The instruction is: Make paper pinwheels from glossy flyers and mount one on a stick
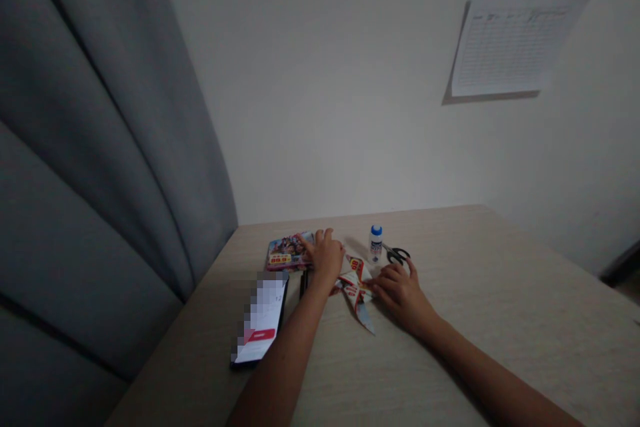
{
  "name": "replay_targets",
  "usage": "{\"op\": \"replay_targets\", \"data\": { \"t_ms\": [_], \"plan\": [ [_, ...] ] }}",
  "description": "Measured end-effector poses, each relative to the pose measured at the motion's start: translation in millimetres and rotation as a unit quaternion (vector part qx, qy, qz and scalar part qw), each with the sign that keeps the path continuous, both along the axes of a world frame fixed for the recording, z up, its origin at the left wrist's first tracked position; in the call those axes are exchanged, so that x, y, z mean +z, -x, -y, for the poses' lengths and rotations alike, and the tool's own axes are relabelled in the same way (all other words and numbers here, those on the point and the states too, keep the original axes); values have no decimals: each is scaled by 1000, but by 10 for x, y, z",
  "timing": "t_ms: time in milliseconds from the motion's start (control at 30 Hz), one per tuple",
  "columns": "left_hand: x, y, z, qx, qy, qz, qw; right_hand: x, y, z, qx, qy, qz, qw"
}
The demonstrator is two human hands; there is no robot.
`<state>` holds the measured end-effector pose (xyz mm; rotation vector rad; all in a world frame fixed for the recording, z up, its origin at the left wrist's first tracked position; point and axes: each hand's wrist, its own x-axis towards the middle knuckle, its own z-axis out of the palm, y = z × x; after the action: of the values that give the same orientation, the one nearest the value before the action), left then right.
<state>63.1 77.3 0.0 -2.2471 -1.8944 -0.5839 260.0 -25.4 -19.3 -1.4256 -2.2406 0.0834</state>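
Observation:
A folded paper pinwheel, made from printed flyer paper with pointed blades, lies on the table between my hands. My left hand rests at its upper left side, fingers spread and the thumb reaching towards a colourful printed stack that looks like flyers or a booklet. At the pinwheel's right edge, my right hand has its thumb and fingertips closed on the paper. One long blade points down towards me. The left palm hides part of the paper's upper left side.
A glue bottle with a blue cap stands behind the pinwheel, beside black-handled scissors. Left of my left forearm lies a phone with a lit screen. A grey curtain hangs at the left; a printed sheet is on the wall.

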Motion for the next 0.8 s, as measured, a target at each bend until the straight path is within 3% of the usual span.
{"op": "replay_targets", "data": {
  "t_ms": [433,800],
  "plan": [
    [-54,-20,-62,25,1,41,999,28,6,15,0,3,-20,1000],
    [-52,-52,-53,4,11,59,998,43,8,15,-2,2,-28,1000]
  ]
}}
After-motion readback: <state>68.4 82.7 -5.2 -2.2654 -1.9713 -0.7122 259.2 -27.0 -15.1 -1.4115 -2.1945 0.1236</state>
